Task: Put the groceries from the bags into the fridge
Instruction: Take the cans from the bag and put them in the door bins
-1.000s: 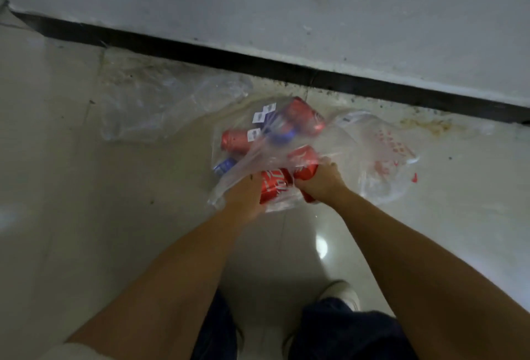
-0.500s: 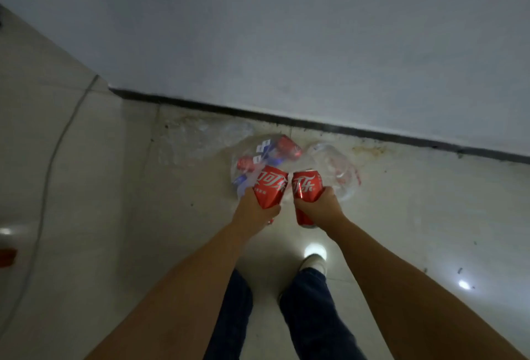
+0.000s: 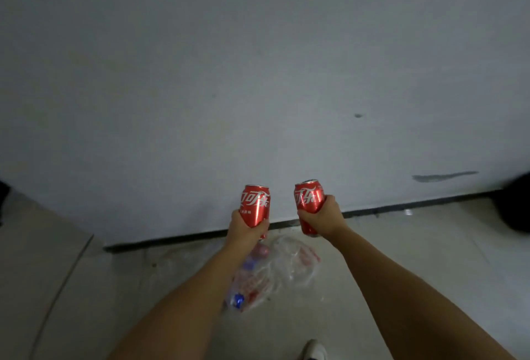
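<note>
Two red cans, one in each hand, both upright and held out in front of a pale wall [image 3: 258,72]. Left hand [image 3: 243,229]: fingers wrapped round the lower half of the left can [image 3: 255,206]. Right hand [image 3: 322,216]: fingers curled round the middle of the right can [image 3: 308,204], which tilts slightly. The cans are apart, not touching. One clear plastic bag [image 3: 275,270] on the tiled floor [image 3: 430,259] below the hands, near the dark skirting strip [image 3: 186,237], with more red and blue items blurred inside. One white shoe [image 3: 314,349] at the bottom edge.
</note>
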`<action>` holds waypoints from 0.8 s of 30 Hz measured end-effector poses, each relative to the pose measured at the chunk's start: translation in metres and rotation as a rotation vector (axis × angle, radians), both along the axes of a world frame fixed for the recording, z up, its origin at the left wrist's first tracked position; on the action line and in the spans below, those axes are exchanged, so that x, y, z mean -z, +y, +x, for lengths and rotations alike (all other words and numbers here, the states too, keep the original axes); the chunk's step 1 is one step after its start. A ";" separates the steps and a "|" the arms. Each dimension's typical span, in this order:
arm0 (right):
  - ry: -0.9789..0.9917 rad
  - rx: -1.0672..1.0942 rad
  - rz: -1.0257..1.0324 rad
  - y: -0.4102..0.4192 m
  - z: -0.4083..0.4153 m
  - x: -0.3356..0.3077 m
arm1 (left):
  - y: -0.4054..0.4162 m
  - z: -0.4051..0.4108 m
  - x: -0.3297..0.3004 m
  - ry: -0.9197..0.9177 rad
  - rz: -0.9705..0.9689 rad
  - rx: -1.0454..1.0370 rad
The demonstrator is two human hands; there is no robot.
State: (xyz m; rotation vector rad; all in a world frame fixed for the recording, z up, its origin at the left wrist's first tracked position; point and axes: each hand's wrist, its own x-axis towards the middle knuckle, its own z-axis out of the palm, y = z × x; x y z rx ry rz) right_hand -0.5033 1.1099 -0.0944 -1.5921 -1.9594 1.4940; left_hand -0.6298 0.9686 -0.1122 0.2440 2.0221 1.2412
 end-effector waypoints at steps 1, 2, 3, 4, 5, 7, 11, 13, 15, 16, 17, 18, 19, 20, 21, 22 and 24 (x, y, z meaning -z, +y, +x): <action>0.017 0.044 -0.007 -0.004 0.010 -0.011 | 0.000 0.001 -0.010 0.031 0.016 0.035; 0.039 0.089 0.010 -0.009 0.020 -0.018 | 0.001 0.004 -0.019 0.066 0.039 0.080; 0.054 0.138 0.017 -0.016 0.031 -0.028 | 0.000 0.009 -0.029 0.095 0.055 0.130; 0.079 0.177 0.039 -0.021 0.041 -0.034 | -0.001 0.013 -0.037 0.111 0.071 0.189; 0.100 0.219 0.046 -0.028 0.052 -0.039 | -0.001 0.019 -0.045 0.120 0.097 0.239; 0.143 0.297 0.066 -0.042 0.071 -0.048 | -0.002 0.030 -0.060 0.136 0.143 0.313; 0.209 0.454 0.160 -0.068 0.113 -0.062 | -0.001 0.064 -0.084 0.167 0.183 0.445; 0.237 0.525 0.184 -0.081 0.137 -0.074 | 0.003 0.087 -0.096 0.179 0.203 0.493; 0.249 0.575 0.216 -0.091 0.165 -0.084 | 0.006 0.113 -0.106 0.164 0.245 0.527; 0.249 0.595 0.234 -0.096 0.180 -0.088 | 0.007 0.128 -0.111 0.155 0.266 0.553; 0.249 0.619 0.253 -0.100 0.195 -0.093 | 0.008 0.143 -0.116 0.151 0.285 0.582; 0.247 0.642 0.273 -0.106 0.211 -0.098 | 0.008 0.160 -0.120 0.150 0.301 0.614; 0.247 0.665 0.285 -0.112 0.228 -0.103 | 0.008 0.178 -0.125 0.143 0.318 0.645; 0.245 0.690 0.298 -0.119 0.247 -0.107 | 0.007 0.198 -0.128 0.127 0.332 0.675; 0.240 0.719 0.317 -0.127 0.267 -0.111 | 0.005 0.220 -0.131 0.104 0.349 0.700; 0.232 0.750 0.338 -0.137 0.288 -0.115 | 0.003 0.244 -0.133 0.081 0.360 0.725; 0.217 0.818 0.378 -0.160 0.335 -0.120 | -0.007 0.299 -0.136 0.042 0.387 0.771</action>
